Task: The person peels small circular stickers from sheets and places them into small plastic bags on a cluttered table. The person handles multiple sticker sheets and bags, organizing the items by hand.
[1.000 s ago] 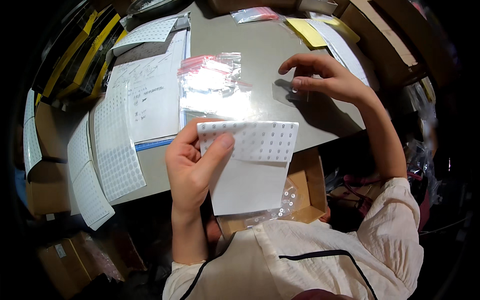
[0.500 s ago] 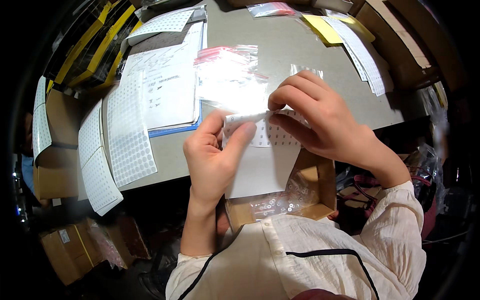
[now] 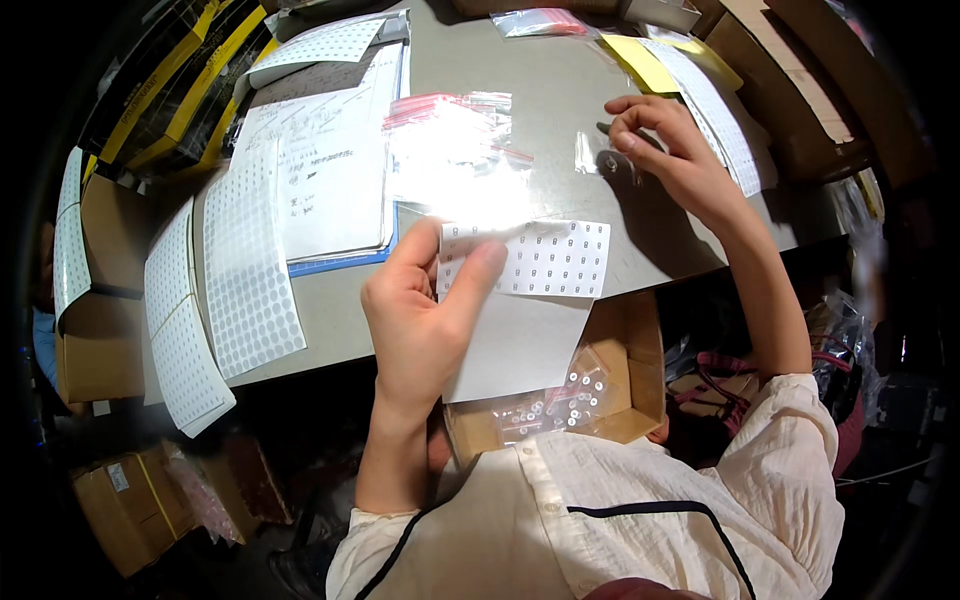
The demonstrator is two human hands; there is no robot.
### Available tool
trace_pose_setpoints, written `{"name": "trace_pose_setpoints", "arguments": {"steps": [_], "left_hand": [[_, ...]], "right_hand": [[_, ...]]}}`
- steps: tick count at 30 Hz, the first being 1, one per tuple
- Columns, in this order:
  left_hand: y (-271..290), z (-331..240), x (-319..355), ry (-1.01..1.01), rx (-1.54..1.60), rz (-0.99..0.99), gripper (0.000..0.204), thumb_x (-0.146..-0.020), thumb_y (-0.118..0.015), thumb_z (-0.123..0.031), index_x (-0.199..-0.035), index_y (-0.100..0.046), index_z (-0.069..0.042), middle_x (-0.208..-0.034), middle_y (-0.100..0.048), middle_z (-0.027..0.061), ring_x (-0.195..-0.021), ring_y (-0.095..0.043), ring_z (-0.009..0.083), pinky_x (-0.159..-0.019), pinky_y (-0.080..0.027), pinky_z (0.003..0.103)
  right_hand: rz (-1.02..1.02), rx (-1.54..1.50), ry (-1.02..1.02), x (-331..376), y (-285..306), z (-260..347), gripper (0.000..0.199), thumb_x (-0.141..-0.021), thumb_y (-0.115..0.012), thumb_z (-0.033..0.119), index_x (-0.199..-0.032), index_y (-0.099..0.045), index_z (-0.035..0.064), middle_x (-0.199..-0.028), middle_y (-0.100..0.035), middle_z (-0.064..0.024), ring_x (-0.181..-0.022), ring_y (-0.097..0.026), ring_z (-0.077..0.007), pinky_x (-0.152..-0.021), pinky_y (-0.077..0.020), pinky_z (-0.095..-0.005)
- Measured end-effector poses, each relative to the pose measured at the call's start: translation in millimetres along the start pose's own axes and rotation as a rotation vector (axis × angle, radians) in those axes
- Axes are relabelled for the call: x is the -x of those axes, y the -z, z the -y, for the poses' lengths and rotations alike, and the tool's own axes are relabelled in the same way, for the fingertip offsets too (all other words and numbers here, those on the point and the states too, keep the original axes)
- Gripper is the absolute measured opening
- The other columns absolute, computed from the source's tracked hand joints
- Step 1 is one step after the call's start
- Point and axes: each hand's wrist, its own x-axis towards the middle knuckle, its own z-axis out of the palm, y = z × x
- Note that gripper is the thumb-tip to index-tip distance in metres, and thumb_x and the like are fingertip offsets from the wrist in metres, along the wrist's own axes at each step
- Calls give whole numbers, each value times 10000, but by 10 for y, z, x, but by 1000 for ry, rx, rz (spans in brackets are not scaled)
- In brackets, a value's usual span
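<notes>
My left hand (image 3: 420, 300) grips a sheet of small labels (image 3: 550, 262) between thumb and fingers. The sheet's printed upper part is folded over its plain white backing (image 3: 520, 345), which hangs down above an open cardboard box (image 3: 640, 375). To the right, over the table, my right hand (image 3: 665, 145) has its thumb and index finger brought together; anything between them is too small to make out. Just left of those fingertips lies a small clear plastic bag (image 3: 587, 153), partly in the hand's shadow. Inside the box are clear bags with small white ring-shaped pieces (image 3: 575, 400).
A pile of red-edged clear zip bags (image 3: 450, 110) lies mid-table, beside written papers (image 3: 330, 190) on a blue board. More label sheets (image 3: 255, 280) overhang the left table edge. Cardboard boxes (image 3: 115, 235) stand at left; yellow card (image 3: 640, 65) and label strips (image 3: 715, 120) lie at right.
My right hand has left the label sheet and moved up and right to beside the small clear bag. My left hand still holds the sheet in nearly the same place.
</notes>
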Motion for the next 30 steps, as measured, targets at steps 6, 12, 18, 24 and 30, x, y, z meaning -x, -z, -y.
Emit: {"name": "trace_pose_setpoints", "arguments": {"steps": [6, 12, 18, 24, 30], "left_hand": [[-44, -68, 12, -11, 52, -24, 95, -921, -696, -16, -962, -653, 59, -808, -628, -14, -722, -506, 17, -622, -398, 178], [-21, -163, 51, -1, 209, -68, 92, -912, -684, 17, -988, -643, 48, -845, -653, 12, -756, -556, 44, -669, -426, 190], [180, -123, 137, -50, 363, -118, 104, -878, -702, -9, -947, -632, 22, -806, -626, 16, -728, -514, 60, -697, -394, 200], [227, -2, 105, -97, 496, -112, 168, -959, -661, -60, -1095, -605, 22, -1015, -684, 89, -936, -636, 124, -902, -487, 264], [73, -123, 99, -114, 427, -295, 115, -930, -672, -42, -996, -612, 30, -880, -618, 37, -797, -514, 75, -773, -400, 212]], "right_hand": [[-28, 427, 144, -50, -155, -202, 192, -960, -663, 232, -1022, -642, 52, -1283, -579, -84, -1246, -430, -281, -1032, -417, -391], [276, 125, -199, -216, 167, -96, 311, -918, -733, 223, -1126, -587, 43, -1071, -587, -91, -966, -554, -220, -844, -473, -344], [798, -381, -162, 27, 197, 480, 306, -894, -768, 292, -1027, -685, 29, -918, -666, -57, -866, -599, -147, -793, -491, -332], [164, 316, -136, -236, 135, -267, 536, -1047, -544, 375, -1413, -511, -15, -1461, -523, -198, -1326, -524, -326, -1097, -414, -371], [-67, 519, 71, -266, -12, -727, 725, -1012, -571, 459, -1408, -395, -123, -1422, -424, -346, -1327, -432, -458, -1116, -370, -460]]}}
